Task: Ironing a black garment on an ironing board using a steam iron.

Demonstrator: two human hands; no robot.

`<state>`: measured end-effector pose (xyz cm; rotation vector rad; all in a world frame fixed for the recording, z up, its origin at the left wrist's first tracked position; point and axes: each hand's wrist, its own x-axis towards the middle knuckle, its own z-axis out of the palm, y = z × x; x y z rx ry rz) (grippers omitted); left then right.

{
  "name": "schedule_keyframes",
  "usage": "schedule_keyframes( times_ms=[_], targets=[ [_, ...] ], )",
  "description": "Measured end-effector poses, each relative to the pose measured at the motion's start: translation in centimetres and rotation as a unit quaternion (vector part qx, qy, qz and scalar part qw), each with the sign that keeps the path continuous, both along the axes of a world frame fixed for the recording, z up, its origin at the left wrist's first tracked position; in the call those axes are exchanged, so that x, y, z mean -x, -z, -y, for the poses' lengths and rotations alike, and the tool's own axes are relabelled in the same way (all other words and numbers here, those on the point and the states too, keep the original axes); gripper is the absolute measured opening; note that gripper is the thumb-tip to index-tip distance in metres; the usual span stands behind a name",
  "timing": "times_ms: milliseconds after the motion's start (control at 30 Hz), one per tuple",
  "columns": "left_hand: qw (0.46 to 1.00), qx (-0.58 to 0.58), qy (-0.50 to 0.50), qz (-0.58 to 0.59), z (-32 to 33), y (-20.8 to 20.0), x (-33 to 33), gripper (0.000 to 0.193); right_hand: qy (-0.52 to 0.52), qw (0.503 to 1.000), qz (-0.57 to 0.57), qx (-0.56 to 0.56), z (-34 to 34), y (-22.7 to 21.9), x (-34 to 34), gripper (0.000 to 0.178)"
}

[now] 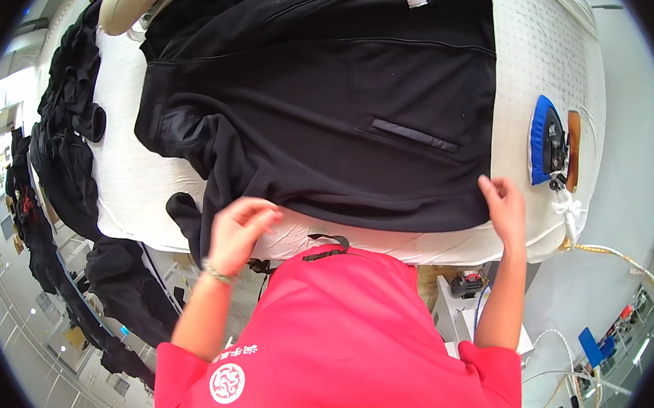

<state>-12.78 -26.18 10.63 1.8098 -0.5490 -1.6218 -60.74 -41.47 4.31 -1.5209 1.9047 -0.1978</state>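
A black zip jacket (295, 118) lies spread on the white padded ironing table (116, 182), its pocket strip (415, 134) showing on the near panel. Its hem runs down the right side, and the collar end is bunched at the left. My left hand (241, 232) is over the near edge beside a sleeve, fingers loosely bent and apart, with nothing seen in them. At the hem's near corner is my right hand (505, 205), fingers apart and the tips at the cloth's edge; whether they press on it I cannot tell.
An iron (551, 140) with a blue shoe stands at the table's right, its hose (619, 255) trailing off right. A padded arm (129, 1) juts over the far left corner. Dark garments (66, 133) hang along the left. A small motor-like unit (467, 284) sits below the near edge.
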Motion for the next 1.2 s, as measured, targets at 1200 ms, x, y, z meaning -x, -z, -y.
schedule_keyframes(
  times_ms=[1200],
  targets=[
    [0.865, 0.166, -0.424, -0.211, -9.9, 11.0, 6.0, 0.028, -0.001, 0.903, 0.38, -0.199, -6.3, -1.3, 3.5, 0.029]
  ],
)
